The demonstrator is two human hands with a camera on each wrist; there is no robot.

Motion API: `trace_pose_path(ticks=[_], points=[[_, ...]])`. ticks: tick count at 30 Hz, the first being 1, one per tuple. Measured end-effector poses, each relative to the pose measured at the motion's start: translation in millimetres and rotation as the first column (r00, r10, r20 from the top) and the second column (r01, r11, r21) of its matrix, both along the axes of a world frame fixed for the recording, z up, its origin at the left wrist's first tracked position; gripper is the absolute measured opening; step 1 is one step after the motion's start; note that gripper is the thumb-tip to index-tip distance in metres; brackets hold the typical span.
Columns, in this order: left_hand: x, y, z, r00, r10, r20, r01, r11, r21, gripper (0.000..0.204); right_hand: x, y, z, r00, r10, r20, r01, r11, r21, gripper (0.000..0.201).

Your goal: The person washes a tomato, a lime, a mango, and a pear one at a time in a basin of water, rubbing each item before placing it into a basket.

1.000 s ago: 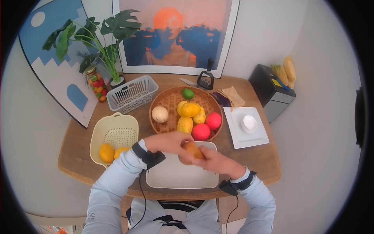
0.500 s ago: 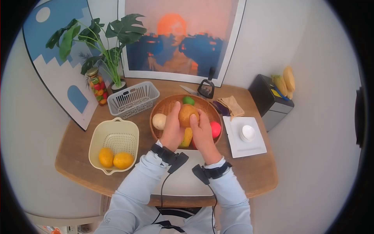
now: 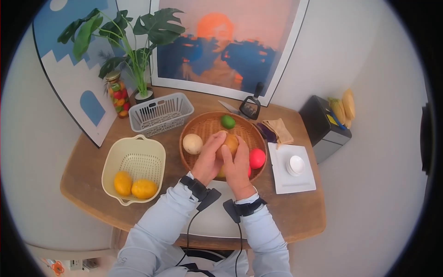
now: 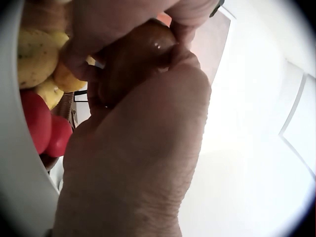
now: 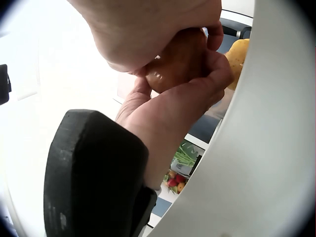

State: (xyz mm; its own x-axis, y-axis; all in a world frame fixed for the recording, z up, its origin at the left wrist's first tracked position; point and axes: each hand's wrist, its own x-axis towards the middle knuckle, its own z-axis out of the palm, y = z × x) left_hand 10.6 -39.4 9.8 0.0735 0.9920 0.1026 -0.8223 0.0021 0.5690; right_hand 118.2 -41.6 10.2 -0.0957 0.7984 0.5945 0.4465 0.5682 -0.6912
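Both hands are together over the round wicker basket (image 3: 190, 128) in the head view. They hold a smooth brown round fruit (image 3: 231, 145), with its glossy skin (image 5: 178, 64) seen between the fingers in the right wrist view. My left hand (image 3: 210, 160) grips its left side, my right hand (image 3: 240, 167) its right side, thumbs on the near face. Below in the basket lie a green fruit (image 3: 228, 122), a pale round fruit (image 3: 192, 144) and a red fruit (image 3: 257, 158). Yellow fruits (image 4: 37, 59) show in the left wrist view, mostly hidden by the hands in the head view.
Left stands a cream colander (image 3: 157, 152) with two yellow fruits (image 3: 144, 189). A grey basket (image 3: 161, 112), potted plant and jar (image 3: 119, 94) are behind. A knife (image 3: 229, 107) lies at the back; a white square plate (image 3: 293, 183) sits right. A white tray (image 3: 210, 221) lies under the forearms.
Both hands have carried the brown fruit from over the white tray forward to over the wicker basket. Since half a second ago they have lowered slightly, and the head view has shifted.
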Motion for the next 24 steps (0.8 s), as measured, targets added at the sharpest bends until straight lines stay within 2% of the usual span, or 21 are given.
trace_pose_path(ticks=[2, 5, 8, 14, 20, 24], points=[[0.5, -6.1, 5.5, 0.984, -0.120, 0.131, 0.121, 0.993, -0.002, 0.039, 3.9, 2.2, 0.2, 0.998, 0.026, -0.056, -0.027, 0.999, -0.024, 0.062], [6.5, -13.6, 19.0, 0.967, -0.157, 0.202, 0.173, 0.983, -0.061, 0.038, 7.6, 1.8, 3.4, 0.998, -0.053, 0.017, 0.051, 0.996, 0.077, 0.064], [4.8, -12.7, 18.1, 0.960, -0.203, 0.195, 0.212, 0.977, -0.027, 0.038, 6.6, -4.3, 17.6, 0.971, -0.158, 0.178, 0.091, 0.938, 0.335, 0.064], [2.8, -17.3, 26.8, 0.971, -0.212, 0.111, 0.203, 0.975, 0.085, 0.037, 10.6, -8.2, 21.4, 0.978, -0.153, 0.143, 0.108, 0.954, 0.278, 0.069], [1.4, -19.0, 23.2, 0.925, -0.292, 0.242, 0.294, 0.955, 0.029, 0.043, 4.3, -14.9, 30.3, 0.966, -0.175, 0.191, 0.087, 0.914, 0.397, 0.067], [2.8, -20.5, 26.8, 0.931, -0.293, 0.219, 0.295, 0.955, 0.023, 0.043, 6.1, -13.8, 28.6, 0.984, -0.122, 0.128, 0.080, 0.953, 0.292, 0.068]])
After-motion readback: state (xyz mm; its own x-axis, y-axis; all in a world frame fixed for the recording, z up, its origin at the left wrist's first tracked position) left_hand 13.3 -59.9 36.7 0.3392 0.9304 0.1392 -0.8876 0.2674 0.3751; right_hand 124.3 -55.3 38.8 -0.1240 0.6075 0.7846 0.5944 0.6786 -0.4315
